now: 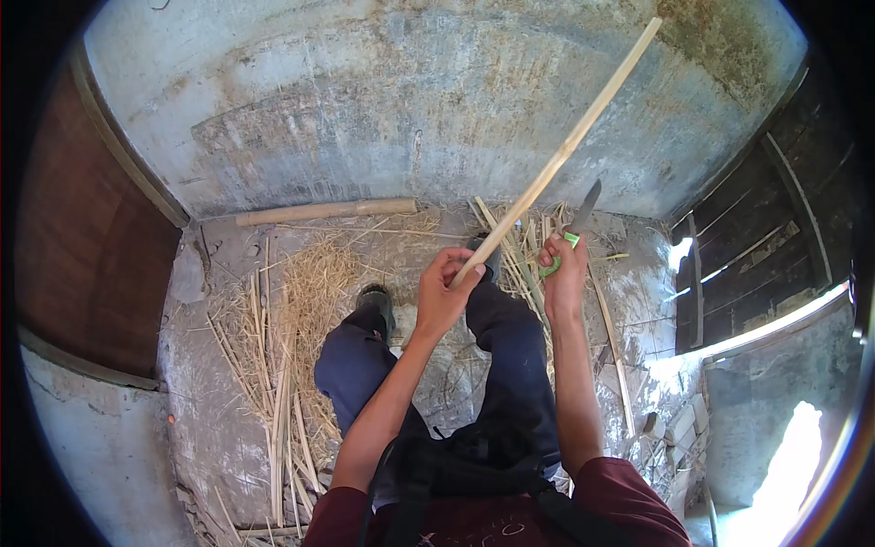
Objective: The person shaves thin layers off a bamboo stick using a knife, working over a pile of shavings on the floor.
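Observation:
My left hand (447,284) is closed round the lower end of a long pale bamboo strip (570,146). The strip slants up and to the right, its far end high in front of the stained wall. Over on the right, my right hand (565,266) grips a knife (588,206) by its bright green handle. The dark blade points up and away from me, apart from the strip. Below the hands are my legs in dark trousers (512,337) and dark footwear.
Split bamboo strips (278,401) and curly shavings (314,273) lie on the floor at left. A thick bamboo pole (324,211) rests along the wall (365,109). More strips (612,342) lie at right, near broken blocks (682,428). A brown door panel (87,228) and dark boards (766,219) flank me.

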`<state>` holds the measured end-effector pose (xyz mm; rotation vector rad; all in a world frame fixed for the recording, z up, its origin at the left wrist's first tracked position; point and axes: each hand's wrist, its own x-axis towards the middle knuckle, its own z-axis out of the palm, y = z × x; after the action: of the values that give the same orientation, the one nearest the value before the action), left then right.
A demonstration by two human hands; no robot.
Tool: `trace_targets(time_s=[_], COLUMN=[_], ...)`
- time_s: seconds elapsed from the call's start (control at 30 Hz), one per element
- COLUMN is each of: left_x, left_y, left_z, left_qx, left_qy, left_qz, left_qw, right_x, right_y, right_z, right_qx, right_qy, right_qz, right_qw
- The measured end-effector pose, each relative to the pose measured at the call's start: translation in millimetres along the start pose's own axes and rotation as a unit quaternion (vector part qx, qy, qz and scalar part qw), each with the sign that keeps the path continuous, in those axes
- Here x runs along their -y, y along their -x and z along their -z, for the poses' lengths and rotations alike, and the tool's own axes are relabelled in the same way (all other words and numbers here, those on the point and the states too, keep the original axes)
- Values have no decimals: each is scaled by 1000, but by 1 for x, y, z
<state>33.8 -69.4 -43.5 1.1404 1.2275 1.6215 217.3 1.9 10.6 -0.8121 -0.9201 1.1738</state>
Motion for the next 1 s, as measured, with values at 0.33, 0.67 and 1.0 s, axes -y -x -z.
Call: trace_targets(time_s=[0.33, 0.67, 1.0], left_x=[0, 11, 14], left_y=[8, 8, 10], left_z=[1, 10, 17], left_qx=[91, 126, 82], left_qy=[114, 18, -183], left_qz=[95, 48, -66], left_qw=[985, 991, 977], right_x=[4, -22, -79], right_y=[-1, 6, 27], right_z=[-11, -13, -8], right_qx=[110, 105, 170], right_qy=[2, 215, 287], right_qz=[-32, 56, 90], right_qw=[993, 969, 938])
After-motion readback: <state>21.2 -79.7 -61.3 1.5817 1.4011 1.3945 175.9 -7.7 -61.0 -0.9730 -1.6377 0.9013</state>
